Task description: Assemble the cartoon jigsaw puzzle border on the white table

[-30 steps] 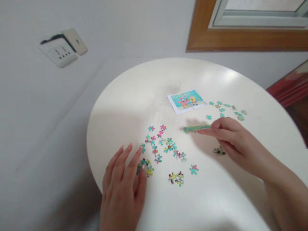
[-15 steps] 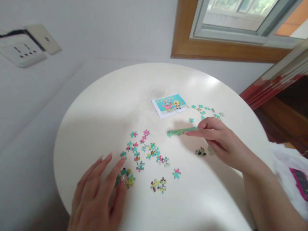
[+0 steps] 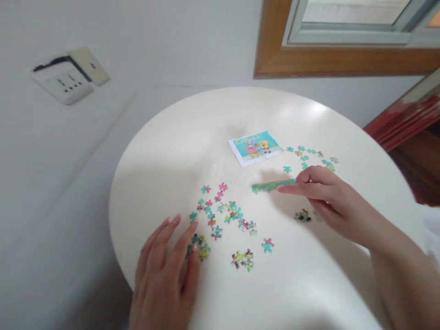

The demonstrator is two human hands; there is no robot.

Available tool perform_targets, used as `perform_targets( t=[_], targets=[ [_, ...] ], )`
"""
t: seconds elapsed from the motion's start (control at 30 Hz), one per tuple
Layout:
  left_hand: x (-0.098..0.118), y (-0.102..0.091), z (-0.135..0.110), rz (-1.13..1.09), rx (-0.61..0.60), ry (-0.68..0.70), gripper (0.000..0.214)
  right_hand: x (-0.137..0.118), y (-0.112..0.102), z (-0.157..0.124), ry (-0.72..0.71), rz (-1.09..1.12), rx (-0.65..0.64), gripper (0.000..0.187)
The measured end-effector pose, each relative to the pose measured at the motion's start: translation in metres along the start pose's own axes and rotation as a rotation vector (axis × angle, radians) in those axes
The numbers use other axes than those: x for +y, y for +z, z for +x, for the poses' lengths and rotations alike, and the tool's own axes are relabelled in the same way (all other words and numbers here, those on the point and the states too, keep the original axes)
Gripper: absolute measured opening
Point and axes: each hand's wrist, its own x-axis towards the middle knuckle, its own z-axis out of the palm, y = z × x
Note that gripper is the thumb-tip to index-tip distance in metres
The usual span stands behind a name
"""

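My left hand (image 3: 168, 270) rests low on the round white table with its fingers spread. Its thumb touches a small cluster of yellow and green jigsaw pieces (image 3: 204, 251), partly covered by the hand. My right hand (image 3: 330, 197) has thumb and forefinger closed at the right part of a joined jigsaw strip (image 3: 270, 185), teal with yellow-green markings, which lies on the table. Loose pink and teal pieces (image 3: 219, 196) are scattered between the hands, beside a joined teal group (image 3: 233, 213). Nearer to me are a yellow joined group (image 3: 243, 260) and a single pink-and-teal piece (image 3: 267, 245).
A printed cartoon reference picture (image 3: 256, 147) lies beyond the strip. More loose pieces (image 3: 305, 158) lie behind my right hand, and a dark-and-pale group (image 3: 303, 215) lies below it. The table edge (image 3: 112, 201) curves close to the wall, which has a socket (image 3: 70, 85).
The whole view has shifted, so the table and hands appear further right. Both hands keep nearly the same places relative to the pieces, and the strip has not visibly moved on the table.
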Motion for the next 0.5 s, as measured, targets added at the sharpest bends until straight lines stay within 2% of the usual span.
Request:
perform_targets(
  t=[0.33,0.5],
  targets=[
    [0.009,-0.003,0.001,0.002,-0.013,-0.036,0.039,-0.018,0.027,0.0,-0.073,-0.025,-0.119,0.052],
    [0.01,-0.003,0.0,-0.008,-0.005,-0.041,0.039,-0.019,0.031,-0.001,-0.098,-0.049,-0.105,0.053]
  ],
)
